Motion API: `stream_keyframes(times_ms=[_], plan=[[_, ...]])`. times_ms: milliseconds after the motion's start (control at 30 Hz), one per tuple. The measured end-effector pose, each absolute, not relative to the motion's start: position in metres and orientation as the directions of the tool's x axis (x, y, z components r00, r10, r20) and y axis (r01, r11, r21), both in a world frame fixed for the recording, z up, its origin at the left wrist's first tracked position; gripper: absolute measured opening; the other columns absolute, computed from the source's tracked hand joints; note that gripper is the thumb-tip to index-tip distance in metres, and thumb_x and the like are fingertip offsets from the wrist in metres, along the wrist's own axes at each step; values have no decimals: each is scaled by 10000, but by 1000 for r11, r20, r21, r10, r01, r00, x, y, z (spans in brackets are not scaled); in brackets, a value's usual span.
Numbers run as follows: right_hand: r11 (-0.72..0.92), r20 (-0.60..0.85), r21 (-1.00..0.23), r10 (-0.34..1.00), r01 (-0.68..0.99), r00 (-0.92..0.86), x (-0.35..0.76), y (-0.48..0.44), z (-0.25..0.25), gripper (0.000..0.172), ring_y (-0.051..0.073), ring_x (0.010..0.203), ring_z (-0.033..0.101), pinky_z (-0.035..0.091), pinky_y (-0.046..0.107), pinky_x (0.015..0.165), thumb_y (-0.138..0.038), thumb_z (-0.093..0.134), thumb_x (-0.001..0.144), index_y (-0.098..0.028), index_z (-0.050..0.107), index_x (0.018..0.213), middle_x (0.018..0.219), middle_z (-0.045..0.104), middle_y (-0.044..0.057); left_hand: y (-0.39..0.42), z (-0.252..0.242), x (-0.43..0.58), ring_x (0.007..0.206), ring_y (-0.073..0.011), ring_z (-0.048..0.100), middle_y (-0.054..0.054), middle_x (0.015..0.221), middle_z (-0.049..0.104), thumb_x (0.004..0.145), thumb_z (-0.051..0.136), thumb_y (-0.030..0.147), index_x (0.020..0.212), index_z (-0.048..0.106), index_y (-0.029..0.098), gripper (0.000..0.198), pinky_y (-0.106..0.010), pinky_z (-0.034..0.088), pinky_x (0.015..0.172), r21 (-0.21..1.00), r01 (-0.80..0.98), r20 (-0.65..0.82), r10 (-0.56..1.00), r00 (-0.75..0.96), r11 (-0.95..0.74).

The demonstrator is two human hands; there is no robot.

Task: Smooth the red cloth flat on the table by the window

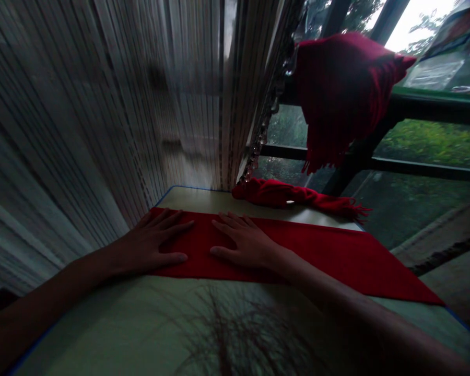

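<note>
A long red scarf lies flat across the pale table, reaching from its left side to its right edge. My left hand presses flat on the scarf's left end with the fingers spread. Near its middle-left part, my right hand also rests palm down on the cloth, fingers stretched out and thumb apart. Neither hand grips the fabric. Behind it, a second red scarf with a fringed end lies bunched along the table's far edge.
The pale table has a blue edge. A string curtain hangs at the left and behind. Another fringed red scarf hangs before the dark window frame at the upper right. Strands of hair cross the lower view.
</note>
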State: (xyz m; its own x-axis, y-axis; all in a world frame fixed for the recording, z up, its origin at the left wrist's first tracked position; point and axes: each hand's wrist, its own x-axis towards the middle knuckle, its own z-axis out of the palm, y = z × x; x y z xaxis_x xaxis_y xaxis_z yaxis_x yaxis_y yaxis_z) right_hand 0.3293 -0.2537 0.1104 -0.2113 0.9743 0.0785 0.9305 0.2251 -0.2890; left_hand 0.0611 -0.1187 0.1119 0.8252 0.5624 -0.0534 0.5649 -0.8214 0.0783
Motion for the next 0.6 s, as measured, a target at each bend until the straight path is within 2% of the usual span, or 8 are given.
stream_keyframes(times_ms=[200,333,400,467,533,600], plan=[[102,63,-257,994,961,-88,383,-298,106,903,329,1589,188,145,572,1284,-813,387,956,-206,367,1623,1712,268,117,-112,124,63,1593,-390,97,-45,1729,119,810,576,878,1650,189,405,1038,-643,57,1259,82,551,-120,541,833,-830],[35,62,-250,998,968,-20,409,-317,105,893,332,1589,174,123,584,1286,-806,384,963,-211,358,1628,1707,276,123,-103,138,71,1580,-373,200,-82,1724,199,776,586,897,1663,222,315,1122,-522,209,1264,67,522,-166,506,846,-851],[16,64,-251,998,968,0,415,-321,104,893,334,1590,166,116,587,1286,-807,380,963,-213,356,1629,1706,279,126,-100,143,80,1518,-369,361,-114,1670,357,834,518,883,1640,327,269,1032,-481,310,1222,55,558,-129,549,826,-828],[12,68,-255,998,967,6,417,-321,102,897,336,1589,172,119,595,1284,-813,379,958,-218,355,1629,1701,296,124,-101,145,93,1414,-370,498,-132,1570,508,940,385,822,1586,444,247,867,-494,392,1150,22,619,-44,618,785,-785],[18,75,-258,997,966,2,417,-320,101,900,336,1589,174,118,597,1284,-817,381,954,-223,354,1629,1699,306,119,-104,145,109,1364,-374,539,-140,1509,569,1010,303,724,1531,524,226,754,-510,419,1107,-12,653,48,651,757,-758],[23,84,-259,996,966,-1,417,-319,99,904,340,1589,170,115,597,1284,-821,381,951,-220,361,1627,1701,300,117,-110,146,129,1379,-369,521,-139,1504,575,1030,324,644,1488,570,205,681,-501,404,1116,-3,654,108,650,752,-756]])
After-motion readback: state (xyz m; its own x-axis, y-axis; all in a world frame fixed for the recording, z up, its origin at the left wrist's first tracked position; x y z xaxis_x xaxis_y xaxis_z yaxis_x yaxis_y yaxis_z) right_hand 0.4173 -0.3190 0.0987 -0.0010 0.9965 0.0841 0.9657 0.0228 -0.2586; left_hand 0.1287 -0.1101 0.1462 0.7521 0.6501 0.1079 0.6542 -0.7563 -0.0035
